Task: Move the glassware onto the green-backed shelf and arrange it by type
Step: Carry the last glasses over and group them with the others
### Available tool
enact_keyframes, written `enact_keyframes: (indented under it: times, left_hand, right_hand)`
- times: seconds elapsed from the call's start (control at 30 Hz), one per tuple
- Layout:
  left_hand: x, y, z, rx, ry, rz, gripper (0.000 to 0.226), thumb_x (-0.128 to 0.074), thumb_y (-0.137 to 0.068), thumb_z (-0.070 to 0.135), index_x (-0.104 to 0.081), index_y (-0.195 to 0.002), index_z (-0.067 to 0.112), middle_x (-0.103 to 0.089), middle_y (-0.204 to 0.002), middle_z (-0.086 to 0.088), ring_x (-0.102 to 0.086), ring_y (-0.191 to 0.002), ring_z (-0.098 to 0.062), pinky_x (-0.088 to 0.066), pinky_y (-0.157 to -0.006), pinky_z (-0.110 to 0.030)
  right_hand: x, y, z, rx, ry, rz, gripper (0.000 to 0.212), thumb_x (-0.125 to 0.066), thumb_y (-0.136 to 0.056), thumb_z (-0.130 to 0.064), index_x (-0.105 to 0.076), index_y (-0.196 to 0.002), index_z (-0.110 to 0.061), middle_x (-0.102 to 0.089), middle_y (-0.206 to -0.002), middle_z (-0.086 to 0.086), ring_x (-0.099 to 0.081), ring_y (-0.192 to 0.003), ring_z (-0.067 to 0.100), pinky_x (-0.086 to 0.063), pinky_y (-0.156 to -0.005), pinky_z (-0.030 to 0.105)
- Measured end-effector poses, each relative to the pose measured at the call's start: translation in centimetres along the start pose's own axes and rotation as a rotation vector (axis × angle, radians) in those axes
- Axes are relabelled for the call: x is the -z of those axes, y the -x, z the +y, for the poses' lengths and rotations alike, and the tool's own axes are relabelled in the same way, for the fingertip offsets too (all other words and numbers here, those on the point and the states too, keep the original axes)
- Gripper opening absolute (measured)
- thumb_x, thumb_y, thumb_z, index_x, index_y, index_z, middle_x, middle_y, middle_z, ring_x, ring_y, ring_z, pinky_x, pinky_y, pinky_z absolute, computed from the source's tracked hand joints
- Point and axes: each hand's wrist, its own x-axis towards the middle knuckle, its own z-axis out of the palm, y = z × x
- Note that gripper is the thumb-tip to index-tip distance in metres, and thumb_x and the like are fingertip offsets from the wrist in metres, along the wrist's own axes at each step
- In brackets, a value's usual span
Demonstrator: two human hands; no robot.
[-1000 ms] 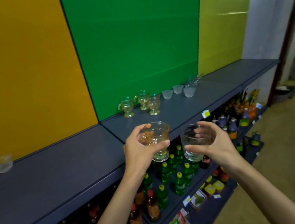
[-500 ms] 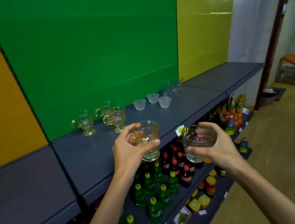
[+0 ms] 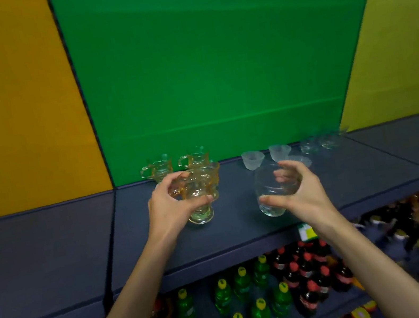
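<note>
Over the dark grey shelf (image 3: 242,226) before the green back panel (image 3: 215,73), the left hand (image 3: 168,211) gripped an amber footed glass mug (image 3: 199,197) and the right hand (image 3: 297,193) clasped a clear round tumbler (image 3: 271,192), while the yellow shelf-edge tag (image 3: 307,231) was too blurred to read.

The left hand (image 3: 172,210) grips an amber footed cup (image 3: 201,199) whose base sits at or just above the dark shelf (image 3: 346,179) before the green panel (image 3: 213,60). The right hand (image 3: 297,193) wraps a clear tumbler (image 3: 273,192) to the right of that cup. Behind the cup stand more amber cups (image 3: 159,167); further right are frosted cups (image 3: 253,159) and blurred clear glasses (image 3: 319,139). Below the shelf, green bottles (image 3: 245,306) and dark bottles (image 3: 307,276) stand in rows.
</note>
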Motion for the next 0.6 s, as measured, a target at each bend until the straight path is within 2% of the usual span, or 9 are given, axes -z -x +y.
enact_keyframes:
  times: [0.13, 0.23, 0.33, 0.47, 0.6]
  left_hand:
    - [1.2, -2.1, -0.4, 0.010, -0.112, 0.100, 0.063, -0.099, -0.054, 0.028, -0.069, -0.109, 0.031, -0.069, -0.104, 0.011, -0.061, -0.100, -0.004, -0.047, -0.082, -0.024]
    - [1.8, -3.9, -0.7, 0.027, -0.217, 0.136, 0.066, -0.099, -0.053, 0.028, -0.071, -0.112, 0.026, -0.071, -0.104, 0.009, -0.063, -0.098, -0.006, -0.045, -0.084, -0.021]
    - [2.2, -5.2, -1.1, 0.065, -0.297, 0.168, 0.070, -0.100, -0.052, 0.029, -0.072, -0.116, 0.022, -0.072, -0.107, 0.007, -0.064, -0.101, -0.010, -0.048, -0.088, -0.023]
    - [2.4, -6.2, -1.6, 0.121, -0.340, 0.186, 0.071, -0.099, -0.053, 0.028, -0.072, -0.119, 0.021, -0.071, -0.107, 0.007, -0.063, -0.100, -0.011, -0.042, -0.084, -0.021]
    - [2.1, -6.6, -2.3, 0.152, -0.352, 0.193, 0.073, -0.100, -0.053, 0.029, -0.071, -0.120, 0.021, -0.071, -0.103, 0.009, -0.063, -0.097, -0.008, -0.043, -0.084, -0.022]
  right_hand:
    - [-1.4, -3.1, 0.5, 0.022, -0.035, -0.076, 0.081, -0.097, -0.054, -0.016, -0.054, -0.122, -0.025, -0.064, -0.114, -0.004, -0.061, -0.110, 0.014, -0.049, -0.098, 0.030]
    - [-2.2, -5.1, 0.6, 0.049, -0.057, -0.149, 0.083, -0.097, -0.055, -0.020, -0.054, -0.126, -0.025, -0.063, -0.115, -0.007, -0.060, -0.109, 0.007, -0.048, -0.095, 0.025]
    - [-2.8, -6.9, 1.0, 0.069, -0.066, -0.199, 0.086, -0.097, -0.052, -0.025, -0.053, -0.125, -0.027, -0.063, -0.114, -0.007, -0.060, -0.110, 0.010, -0.049, -0.096, 0.028]
    - [-2.8, -8.8, 1.4, 0.084, -0.067, -0.243, 0.086, -0.098, -0.051, -0.023, -0.053, -0.124, -0.028, -0.063, -0.113, -0.007, -0.060, -0.108, 0.010, -0.049, -0.099, 0.032]
    - [-2.4, -9.7, 2.0, 0.067, -0.094, -0.257, 0.087, -0.098, -0.052, -0.021, -0.053, -0.127, -0.025, -0.063, -0.114, -0.007, -0.060, -0.109, 0.010, -0.049, -0.100, 0.032]
